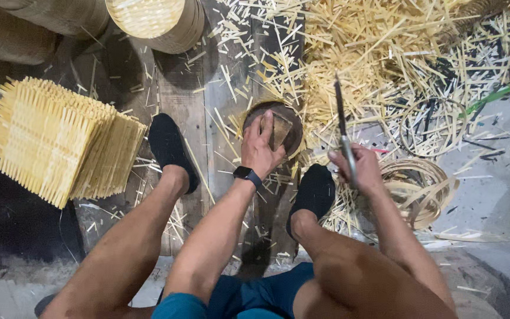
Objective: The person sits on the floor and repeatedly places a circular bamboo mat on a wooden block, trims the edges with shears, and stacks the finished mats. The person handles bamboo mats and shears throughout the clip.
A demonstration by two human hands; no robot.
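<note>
Left hand (pixel 259 149): we press a small flat bamboo piece (pixel 280 128) onto the round chopping block (pixel 271 127), fingers clamped on it, at twelve o'clock from our knees.
Right hand (pixel 358 168): closed around a long knife (pixel 342 121), blade raised toward twelve o'clock.
Surroundings: stacked woven mats (pixel 60 142) at nine o'clock, loose bamboo slivers (pixel 373 53) at one o'clock, bamboo coils (pixel 417 186) at three.
Risk: we judge the blade could catch our holding fingers, which lie on the piece.
Risk: the piece could skid off the block.
</note>
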